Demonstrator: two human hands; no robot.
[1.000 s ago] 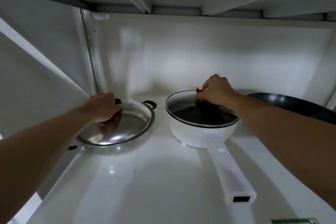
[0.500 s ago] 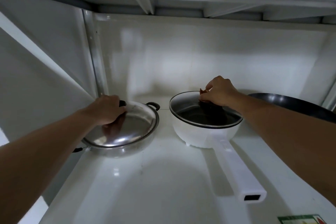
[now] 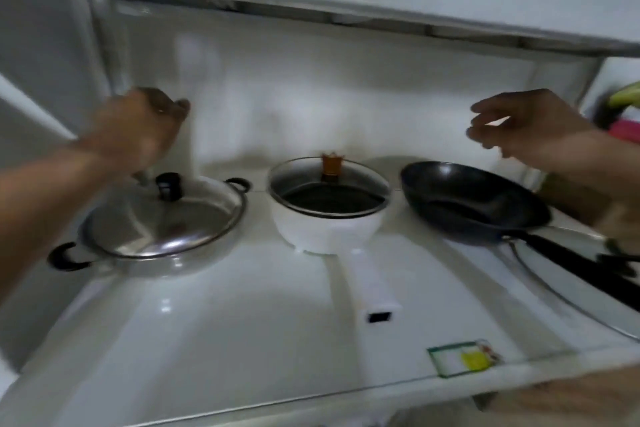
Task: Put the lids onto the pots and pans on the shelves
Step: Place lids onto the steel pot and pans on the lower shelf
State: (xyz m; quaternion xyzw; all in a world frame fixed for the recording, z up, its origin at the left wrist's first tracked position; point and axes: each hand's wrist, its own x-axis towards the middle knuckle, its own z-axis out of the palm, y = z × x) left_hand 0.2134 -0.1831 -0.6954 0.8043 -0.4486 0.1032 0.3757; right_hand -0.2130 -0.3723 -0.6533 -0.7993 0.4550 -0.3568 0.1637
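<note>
Two of the three vessels on the shelf (image 3: 242, 340) are already covered: the steel pan (image 3: 104, 265) at the left carries a steel lid (image 3: 180, 222) with a black knob (image 3: 169, 185), and the white saucepan (image 3: 323, 236) in the middle carries a glass lid (image 3: 329, 189) with a brown knob (image 3: 331, 166). The black frying pan (image 3: 471, 201) at the right is seen without a lid, so it is judged to be the next one.

The left hand (image 3: 138, 130) is held above the steel lid, a little to the left of the black knob, with the fingers curled loosely and nothing in them. The right hand (image 3: 533, 128) is held above the far right part of the black frying pan, with the fingers spread apart and empty.

A thin round rim (image 3: 540, 291), perhaps a glass lid, is seen flat on the shelf under the long black handle (image 3: 585, 269) of the frying pan; because of the blur this cannot be told for sure. If it is the lid, it lies below and nearer to the person than the right hand, at the right front of the shelf. The right hand is clearly the nearer one; the left hand is well apart from it, on the other side of the white saucepan. The long axis of the frying pan runs from the back towards the right front, so the handle crosses over this rim and may be in the way of a grasp.
</note>
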